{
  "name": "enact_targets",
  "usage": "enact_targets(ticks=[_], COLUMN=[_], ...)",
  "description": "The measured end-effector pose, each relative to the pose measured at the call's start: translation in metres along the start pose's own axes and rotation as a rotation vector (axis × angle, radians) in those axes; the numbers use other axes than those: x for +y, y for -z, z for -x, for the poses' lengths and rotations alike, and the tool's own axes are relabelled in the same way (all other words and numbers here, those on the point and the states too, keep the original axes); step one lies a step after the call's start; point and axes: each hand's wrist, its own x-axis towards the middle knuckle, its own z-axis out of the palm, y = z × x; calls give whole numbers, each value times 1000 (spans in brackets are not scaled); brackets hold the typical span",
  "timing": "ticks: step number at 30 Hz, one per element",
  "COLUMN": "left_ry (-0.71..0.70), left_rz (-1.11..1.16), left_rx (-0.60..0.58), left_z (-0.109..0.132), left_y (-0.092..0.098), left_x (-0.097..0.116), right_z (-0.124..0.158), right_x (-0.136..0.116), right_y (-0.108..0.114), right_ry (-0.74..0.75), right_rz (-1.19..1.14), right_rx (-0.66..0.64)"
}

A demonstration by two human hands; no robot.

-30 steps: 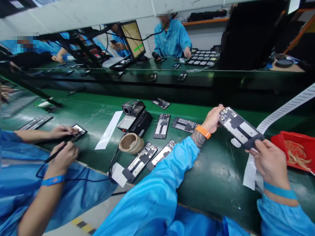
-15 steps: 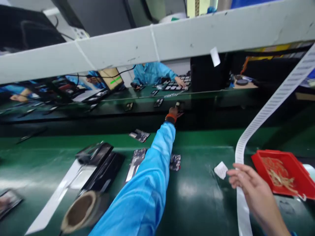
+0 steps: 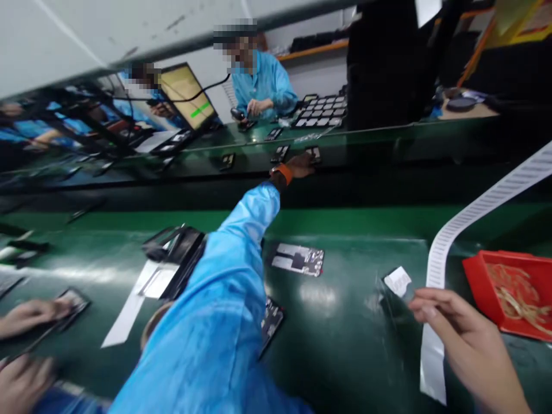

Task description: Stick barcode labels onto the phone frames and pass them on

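Observation:
My left arm in a blue sleeve stretches forward over the bench. My left hand (image 3: 301,165), below an orange wristband (image 3: 283,172), is closed at the near left edge of an opened phone (image 3: 314,154) on the dark belt; its fingertips are partly hidden. At the lower right, my right hand (image 3: 457,330) pinches a small clear film with a white paper label (image 3: 397,282) on it. A long strip of printed labels (image 3: 437,264) hangs behind that hand. One opened phone (image 3: 299,260) lies beside my sleeve, and another (image 3: 271,322) is half hidden under it.
A red tray (image 3: 491,287) of rubber bands stands at the right. Left of my arm sit a black device (image 3: 176,250) and a tape roll (image 3: 150,328), partly covered. A co-worker's hands (image 3: 41,313) work at lower left. Across the belt, a person (image 3: 263,86) sits near a phone tray (image 3: 323,112).
The view has tilted and shifted. My left arm now lies farther left in view, uncovering a bench phone. The person opposite has moved a hand from the tray to a phone. Neighbouring hands have appeared lower left.

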Motion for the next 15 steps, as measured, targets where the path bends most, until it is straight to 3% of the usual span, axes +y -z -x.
enact_targets(ticks=[3,5,7,9,12,15], left_ry=[-69,-223,-343,-362,-310,-293], left_rz=[5,-34,-138,-248,-324,-190], left_rx=[-313,-525,-508,-444,-370,-125], left_z=[80,138,184,211,224,228], left_y=[-18,-37,-53,-60,-56,-64], left_x=[-12,-17,-21,-22,-9,33], right_z=[4,5,3,0,-4,-6], right_x=[-7,-7,-5,-2,4,10], right_y=[-4,-6,-8,-11,-20,-36], right_ry=[37,77,124,164,176,143], right_rz=[11,11,2,-9,-39,-149], right_rx=[5,-12,-35,-59,-114,-174])
